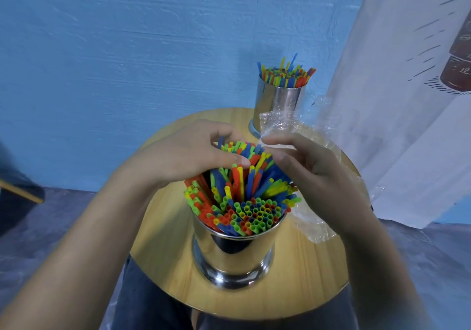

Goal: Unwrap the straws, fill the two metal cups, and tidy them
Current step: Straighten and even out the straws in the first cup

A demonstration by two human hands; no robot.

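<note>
Nearest me, the near cup (pixel 233 250) brims with coloured straws (pixel 244 202). My left hand (pixel 188 151) grips their tops; my right hand (pixel 305 166) rests loose-fingered against them, over the wrapper (pixel 316 230). Farther off, the far cup (pixel 277 105) holds more straws (pixel 285 74) on the round worktop (pixel 165 240), with a blue wall (pixel 127 49) behind.

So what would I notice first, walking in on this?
The bright straws fanning out of the near cup at the middle of the round table, with the left hand curled over their tops and the right hand beside them. Behind, at the table's far edge, a second cup stands full of straws, and a crumpled clear wrapper lies along the right side.
</note>
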